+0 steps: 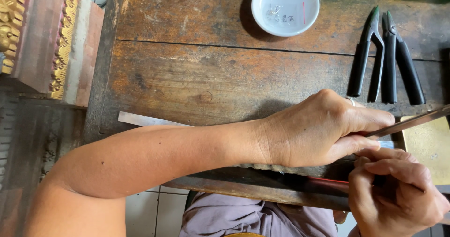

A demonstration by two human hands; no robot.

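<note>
The left hand (323, 129) gripped a long metal file (412, 121); just below it, the right hand (398, 190) pinched something too small to tell.

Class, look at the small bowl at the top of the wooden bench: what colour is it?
White, seen best in the head view: the bowl stands on the worn brown bench.
</note>
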